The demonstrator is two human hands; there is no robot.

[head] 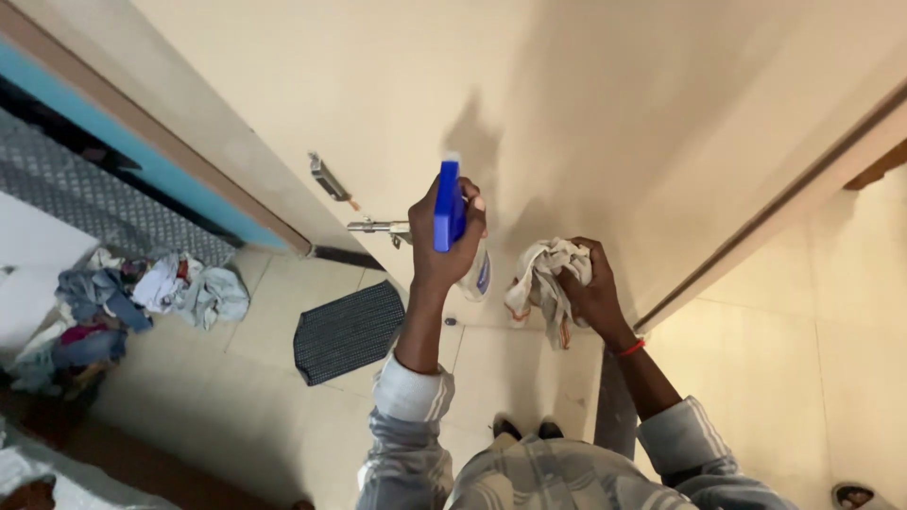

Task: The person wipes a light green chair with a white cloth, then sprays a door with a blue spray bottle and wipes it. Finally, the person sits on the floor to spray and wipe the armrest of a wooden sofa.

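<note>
Left hand (444,236) grips blue spray bottle (450,206) (contents hidden).

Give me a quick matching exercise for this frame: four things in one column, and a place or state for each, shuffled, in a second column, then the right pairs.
Things:
1. spray bottle
2. cloth
3. door mat
4. pile of clothes

Places or states:
A. heaped on the floor at far left
B. gripped in the left hand, raised at the door
C. lying flat on the floor tiles below the door handle
D. bunched in the right hand

Pairs: 1-B, 2-D, 3-C, 4-A
</note>
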